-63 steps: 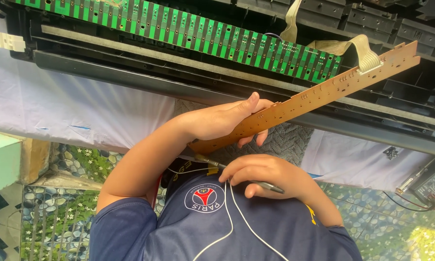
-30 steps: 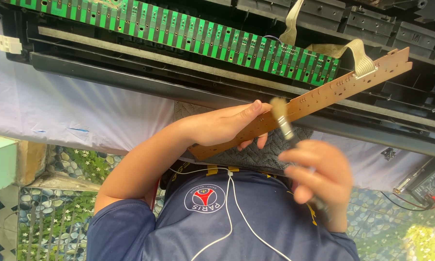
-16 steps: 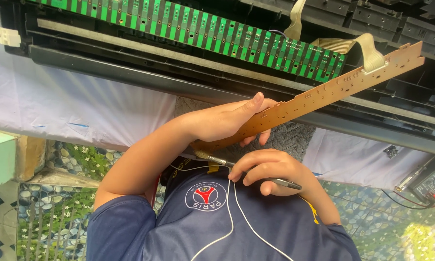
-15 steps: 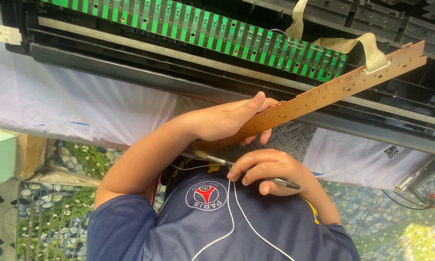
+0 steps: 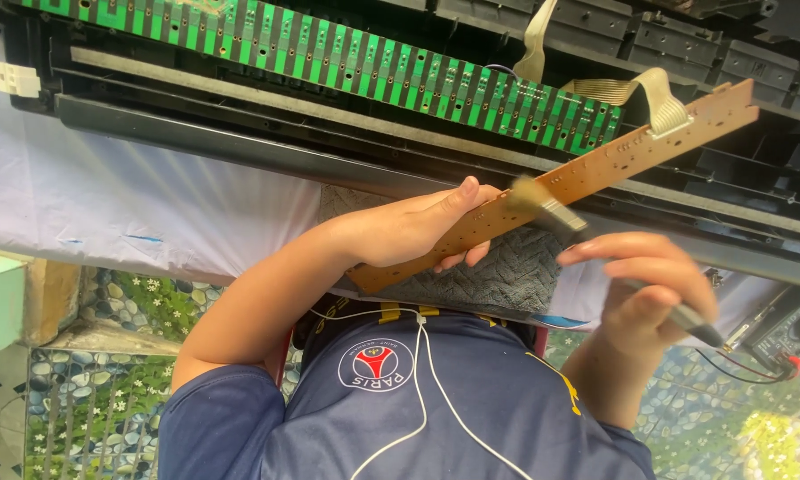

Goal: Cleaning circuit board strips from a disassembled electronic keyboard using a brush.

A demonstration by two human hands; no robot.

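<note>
The right hand (image 5: 649, 289) has come up from the chest, where it lay half a second ago, and its brush (image 5: 542, 203) now touches the brown board (image 5: 586, 173), blurred by motion. The work sits on a table draped in white cloth (image 5: 151, 204); an opened black keyboard case (image 5: 755, 191) lies across it, with a long green circuit board (image 5: 346, 67) inside and a grey ribbon cable (image 5: 658, 93) running to the brown board. Mosaic floor (image 5: 88, 391) shows below, and a multimeter (image 5: 795, 329) rests at the right edge. The left hand (image 5: 418, 231) is closed around the brown board's near end, thumb on top, holding it slanted over a grey mat (image 5: 498, 276). The right hand's fingers pinch the brush handle, wrist bent.
</note>
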